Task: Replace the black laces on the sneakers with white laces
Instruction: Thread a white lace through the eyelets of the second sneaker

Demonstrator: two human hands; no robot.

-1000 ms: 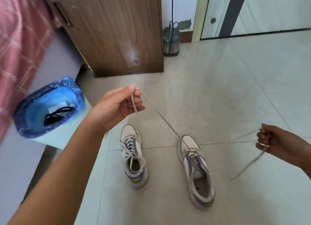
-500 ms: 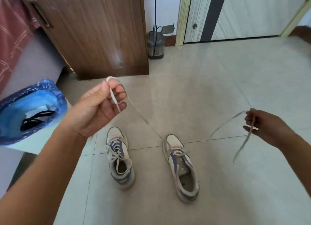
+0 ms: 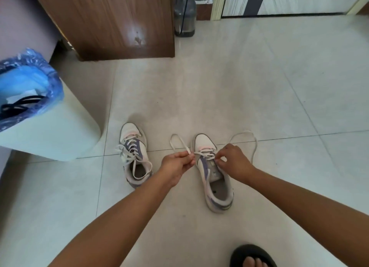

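Two white, purple and pink sneakers stand on the tiled floor. The left sneaker (image 3: 135,156) carries a white lace tied loosely over its tongue. Over the right sneaker (image 3: 214,173) both my hands work a white lace (image 3: 252,144) threaded through its lower eyelets. My left hand (image 3: 177,163) pinches one end beside the shoe, a loop of it lying on the floor ahead. My right hand (image 3: 232,161) pinches the other strand at the eyelets, its slack curving out to the right. Black laces (image 3: 20,103) lie in the bin.
A pale bin (image 3: 60,134) with a blue plastic liner stands at the left. A wooden cabinet (image 3: 111,21) is behind it, a grey container (image 3: 184,15) with a cable by the wall, a door at the back right. My foot in a black slipper (image 3: 252,255) shows at the bottom.
Both hands came down from chest height, where they held the lace stretched wide apart, to the right sneaker. The lace now hangs slack in loops on the floor. The view tilted downward.
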